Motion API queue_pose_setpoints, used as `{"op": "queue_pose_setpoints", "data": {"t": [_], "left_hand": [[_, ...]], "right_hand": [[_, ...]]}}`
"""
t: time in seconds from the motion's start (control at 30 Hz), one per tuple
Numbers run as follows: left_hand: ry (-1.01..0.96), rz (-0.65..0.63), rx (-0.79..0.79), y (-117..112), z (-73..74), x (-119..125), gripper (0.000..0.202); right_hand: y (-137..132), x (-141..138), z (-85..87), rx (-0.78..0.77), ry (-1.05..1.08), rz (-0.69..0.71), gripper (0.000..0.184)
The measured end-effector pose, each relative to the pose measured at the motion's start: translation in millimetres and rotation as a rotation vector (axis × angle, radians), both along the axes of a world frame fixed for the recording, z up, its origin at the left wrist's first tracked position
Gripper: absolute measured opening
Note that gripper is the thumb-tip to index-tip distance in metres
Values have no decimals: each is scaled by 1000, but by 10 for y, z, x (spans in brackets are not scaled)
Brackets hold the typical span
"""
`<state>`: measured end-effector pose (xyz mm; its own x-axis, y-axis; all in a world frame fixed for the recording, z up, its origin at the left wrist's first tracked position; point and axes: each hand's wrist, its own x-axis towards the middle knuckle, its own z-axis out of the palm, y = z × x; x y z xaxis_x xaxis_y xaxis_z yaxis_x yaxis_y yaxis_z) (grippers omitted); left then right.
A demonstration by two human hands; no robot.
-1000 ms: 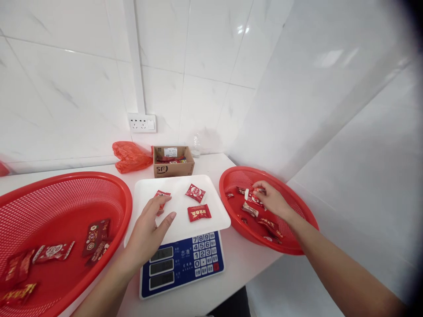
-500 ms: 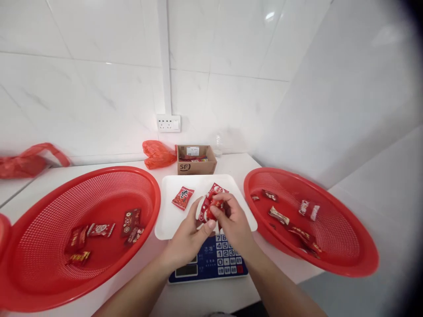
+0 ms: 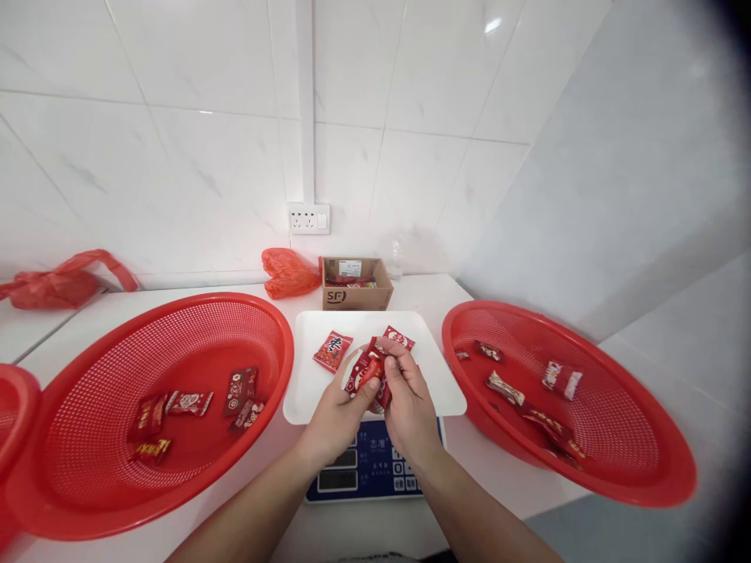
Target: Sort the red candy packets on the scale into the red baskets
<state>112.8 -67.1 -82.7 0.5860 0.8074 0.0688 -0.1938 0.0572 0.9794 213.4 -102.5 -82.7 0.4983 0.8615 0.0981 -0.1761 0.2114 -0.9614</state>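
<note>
Both hands meet above the white pan (image 3: 305, 399) of a blue weighing scale (image 3: 328, 494). My left hand (image 3: 335, 418) is closed around red-and-white snack packets (image 3: 364, 371), with its thumb pressed on them. My right hand (image 3: 411, 414) touches the same bunch from the right, its fingers curled round a red packet. How many packets are in the hands I cannot tell, as the fingers hide part of them. On the pan, a red snack packet (image 3: 333, 351) lies to the left, and another red-and-white packet (image 3: 399, 338) lies behind my hands.
A large red basket (image 3: 275, 328) with several snack packets stands at left, another red basket (image 3: 657, 469) with several at right. Behind the scale are a cardboard box (image 3: 359, 299) and an orange plastic bag (image 3: 290, 274). A further red container (image 3: 23, 383) shows at far left.
My right hand has turned and shifted down, fingers more upright beside the packets. The held packets are now more spread out. The whole view has shifted slightly.
</note>
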Motion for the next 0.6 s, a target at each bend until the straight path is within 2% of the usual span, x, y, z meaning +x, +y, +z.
{"op": "queue_pose_setpoints", "data": {"t": [0.13,0.3,0.43,0.6], "left_hand": [[9,56,-75,23,31,-21,63],[24,183,-46,102,96,-69,58],[22,308,11,173,129,-129,50],[11,369,59,223,148,-204,40]], "right_hand": [[13,13,30,26,72,-6,40],[68,124,12,13,58,-77,40],[104,265,-9,-48,-65,-95,42],[105,390,9,-138,-306,-31,54]]}}
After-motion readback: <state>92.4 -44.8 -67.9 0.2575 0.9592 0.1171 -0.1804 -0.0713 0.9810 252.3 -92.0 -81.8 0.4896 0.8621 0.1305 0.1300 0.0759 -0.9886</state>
